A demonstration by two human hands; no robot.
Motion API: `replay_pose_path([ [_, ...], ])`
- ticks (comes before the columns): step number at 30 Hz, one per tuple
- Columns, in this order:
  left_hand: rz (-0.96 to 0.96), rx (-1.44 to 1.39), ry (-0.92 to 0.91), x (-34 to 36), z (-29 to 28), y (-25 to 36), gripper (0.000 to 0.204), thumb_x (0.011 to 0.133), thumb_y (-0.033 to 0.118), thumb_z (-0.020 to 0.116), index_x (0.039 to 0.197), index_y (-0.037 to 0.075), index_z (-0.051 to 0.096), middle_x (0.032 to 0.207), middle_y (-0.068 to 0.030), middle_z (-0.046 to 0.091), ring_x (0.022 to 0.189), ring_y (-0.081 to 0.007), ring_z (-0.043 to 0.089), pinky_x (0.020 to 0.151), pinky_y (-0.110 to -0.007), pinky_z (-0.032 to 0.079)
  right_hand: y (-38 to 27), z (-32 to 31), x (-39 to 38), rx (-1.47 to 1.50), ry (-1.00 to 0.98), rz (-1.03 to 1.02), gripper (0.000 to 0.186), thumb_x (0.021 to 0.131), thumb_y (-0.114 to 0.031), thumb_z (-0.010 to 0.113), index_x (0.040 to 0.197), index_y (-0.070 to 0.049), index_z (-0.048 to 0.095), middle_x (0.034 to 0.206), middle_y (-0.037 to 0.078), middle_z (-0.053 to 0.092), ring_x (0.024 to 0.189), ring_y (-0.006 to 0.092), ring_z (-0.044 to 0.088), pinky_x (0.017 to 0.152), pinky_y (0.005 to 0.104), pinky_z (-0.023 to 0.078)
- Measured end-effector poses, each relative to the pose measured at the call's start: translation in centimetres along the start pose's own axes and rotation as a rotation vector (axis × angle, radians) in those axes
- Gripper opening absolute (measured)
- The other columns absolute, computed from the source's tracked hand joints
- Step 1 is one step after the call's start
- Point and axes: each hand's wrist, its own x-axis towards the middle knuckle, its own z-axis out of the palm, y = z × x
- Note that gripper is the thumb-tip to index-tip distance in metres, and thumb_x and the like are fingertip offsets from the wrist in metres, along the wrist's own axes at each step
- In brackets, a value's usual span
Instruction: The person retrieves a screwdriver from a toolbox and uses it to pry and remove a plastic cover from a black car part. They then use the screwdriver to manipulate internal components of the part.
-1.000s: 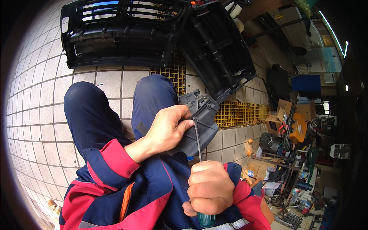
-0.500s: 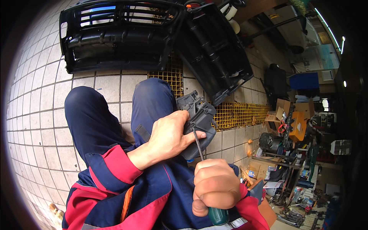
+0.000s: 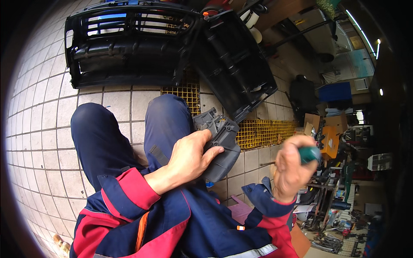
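A grey moulded plastic part [image 3: 225, 153] rests by my right knee. My left hand [image 3: 189, 155] grips it from the left, the thumb lying across its face and the other fingers hidden beneath. Away to the right of the part, my right hand [image 3: 292, 170] is raised and somewhat blurred by motion. It is closed round the green handle of a screwdriver [image 3: 309, 155], whose butt end faces up to the right. Only a bit of the shaft shows, left of the fist, and it touches nothing.
Two large black plastic car panels [image 3: 124, 56] lie on the tiled floor beyond my knees. A yellow floor grating [image 3: 262, 132] runs to the right. Further right stand an orange container [image 3: 330, 142], cardboard boxes and a rack [image 3: 318, 202] crowded with tools.
My right hand has lifted the screwdriver off the grey part and swung up and to the right. My left hand keeps its hold on the part.
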Motion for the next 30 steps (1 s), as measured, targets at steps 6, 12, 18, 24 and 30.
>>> replay_pose_path([
  [6, 0.135, -0.124, 0.031, 0.6, 3.8, 0.7, 0.020, 0.096, 0.012, 0.076, 0.101, -0.002, 0.063, 0.092, -0.0228, 0.066, 0.090, -0.0456, 0.068, 0.077, -0.050, 0.055, 9.0, -1.9, 1.0, -0.311, -0.369, 0.268, 0.033, 0.091, -0.018, 0.091, 0.112, 0.000, 0.073, 0.096, 0.000, 0.069, 0.088, 0.0082, 0.062, 0.079, 0.0248, 0.051],
  [12, 0.210, -0.331, -0.104, 3.6, 5.7, 1.5, 0.026, 0.097, 0.009, 0.068, 0.118, -0.005, 0.064, 0.106, -0.0277, 0.069, 0.105, -0.0469, 0.069, 0.091, -0.052, 0.056, 11.5, -5.5, 4.4, -0.091, -0.244, 0.262, 0.019, 0.090, -0.001, 0.087, 0.102, 0.000, 0.074, 0.087, -0.002, 0.069, 0.080, 0.0059, 0.060, 0.074, 0.0225, 0.048],
  [18, 0.271, -0.274, -0.045, 11.1, 3.5, -0.3, 0.063, 0.091, -0.002, 0.076, 0.149, 0.003, 0.053, 0.133, -0.0181, 0.062, 0.122, -0.0292, 0.066, 0.103, -0.040, 0.055, 10.4, -5.3, 10.2, -0.242, -0.514, 0.272, 0.027, 0.084, -0.007, 0.095, 0.099, 0.000, 0.074, 0.089, -0.003, 0.068, 0.082, 0.0062, 0.061, 0.076, 0.0233, 0.050],
  [24, 0.365, -0.037, 0.058, 19.1, -2.9, -3.7, 0.048, 0.085, -0.004, 0.076, 0.132, 0.004, 0.069, 0.128, -0.0158, 0.071, 0.129, -0.0365, 0.065, 0.115, -0.045, 0.050, 9.1, -5.2, 14.7, -0.388, -0.608, 0.241, 0.025, 0.083, 0.000, 0.092, 0.103, 0.002, 0.077, 0.090, 0.000, 0.074, 0.084, 0.0077, 0.070, 0.078, 0.0248, 0.058],
  [30, 0.688, 0.072, -0.327, 22.8, -0.8, -3.9, 0.045, 0.081, 0.003, 0.082, 0.125, 0.009, 0.075, 0.123, -0.0131, 0.076, 0.120, -0.0376, 0.070, 0.101, -0.046, 0.057, 8.8, -1.7, 18.5, -0.272, -0.722, 0.329, 0.025, 0.082, -0.006, 0.094, 0.099, 0.003, 0.077, 0.086, 0.000, 0.072, 0.082, 0.0080, 0.065, 0.076, 0.0246, 0.053],
])
